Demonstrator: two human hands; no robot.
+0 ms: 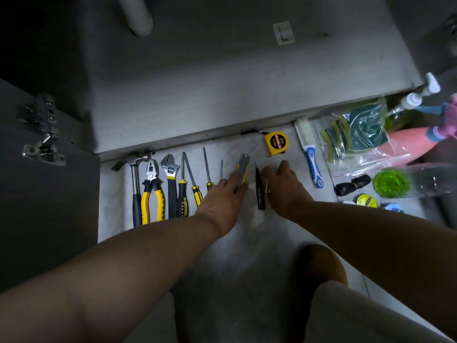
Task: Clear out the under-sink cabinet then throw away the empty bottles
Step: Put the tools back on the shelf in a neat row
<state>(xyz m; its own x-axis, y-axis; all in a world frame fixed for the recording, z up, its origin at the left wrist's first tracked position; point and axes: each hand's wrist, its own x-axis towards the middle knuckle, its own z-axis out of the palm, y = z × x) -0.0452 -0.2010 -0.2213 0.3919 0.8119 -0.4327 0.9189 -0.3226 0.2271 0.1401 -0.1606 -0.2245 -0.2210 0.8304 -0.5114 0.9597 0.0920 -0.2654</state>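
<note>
You are arranging tools [171, 184] from the cabinet [222, 82], left hand [222, 201] flat on the utility knife [243, 167], right hand [284, 189] beside it, grip unclear; binning the clear bottle [425, 181] is coming next.

We see dim, grainy light: the floor [249, 246] glows palest at the middle, the cabinet [222, 70] sinks into shadow, straight lines bend near the edges, and the clear bottle [425, 181] at right blurs.

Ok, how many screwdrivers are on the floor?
4 screwdrivers in a row right of the wrench; the last one's handle is under the left hand, which may hide others.
</note>
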